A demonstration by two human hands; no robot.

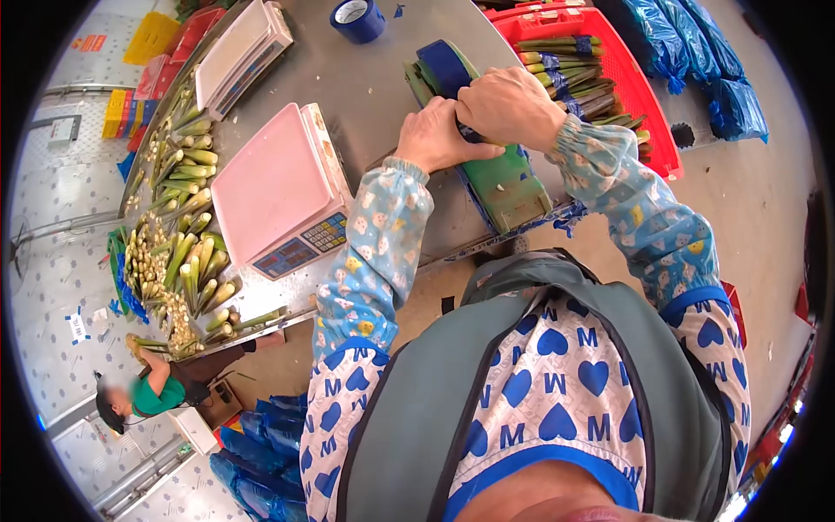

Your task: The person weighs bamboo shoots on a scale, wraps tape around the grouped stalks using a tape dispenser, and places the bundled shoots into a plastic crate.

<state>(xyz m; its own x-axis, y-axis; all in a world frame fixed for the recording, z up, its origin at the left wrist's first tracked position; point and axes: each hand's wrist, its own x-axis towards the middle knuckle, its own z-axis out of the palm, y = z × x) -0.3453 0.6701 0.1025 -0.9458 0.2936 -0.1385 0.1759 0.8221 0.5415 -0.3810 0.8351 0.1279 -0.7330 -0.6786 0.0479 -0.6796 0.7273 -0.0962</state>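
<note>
A green tape dispenser (513, 193) with a blue tape roll (445, 68) at its far end lies at the table's near edge. My left hand (435, 137) is over its left side, fingers curled and thumb pointing right. Against it, my right hand (509, 106) is closed in a fist, knuckles touching the left fingers. A bit of dark blue shows beneath the hands, probably tape. Whatever the fingers pinch is hidden under them.
On the metal table stand a pink-topped scale (270, 187), a second scale (239, 54) and a loose blue tape roll (357, 19). Cut green stalks (196, 252) line the left edge. A red crate (659, 130) holds taped bundles (565, 74). A co-worker (161, 387) is at lower left.
</note>
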